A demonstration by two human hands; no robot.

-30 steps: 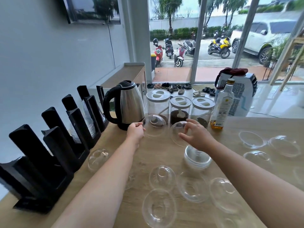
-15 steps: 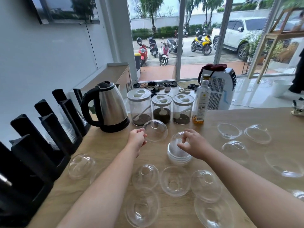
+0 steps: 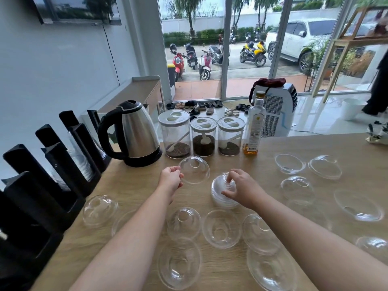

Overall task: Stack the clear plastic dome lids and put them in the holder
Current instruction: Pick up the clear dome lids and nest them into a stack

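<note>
Pinching the rim of a single dome lid (image 3: 194, 170) between thumb and fingers, the left grip (image 3: 171, 179) holds it tilted and clear of the bench (image 3: 134, 185), just beside the stack of lids (image 3: 220, 199). The stack stands on the bench under the right grip (image 3: 241, 189), which is curled over its crown with the thumb against its side, steadying it. The likely next move is dropping the single lid onto the stack, and the first risk sits there: the right grip covers the spot where the lid must land, so a late release could leave the lid seated askew or jammed on the rim below. These shells look thin and slick, so a pinch at one edge may let the lid swing or slip. A sideways shove while nesting could slide or tip the stack. Loose lids (image 3: 221, 228) lie close under both arms, and a careless sweep of either forearm (image 3: 136, 238) might scatter them or push one off the near edge. The kettle (image 3: 136, 133) stands near the left grip and could be knocked. The black holder (image 3: 52, 164) waits at the left end, well apart from the stack, so the carry across looks like the point where a loosely nested stack might come apart.
</note>
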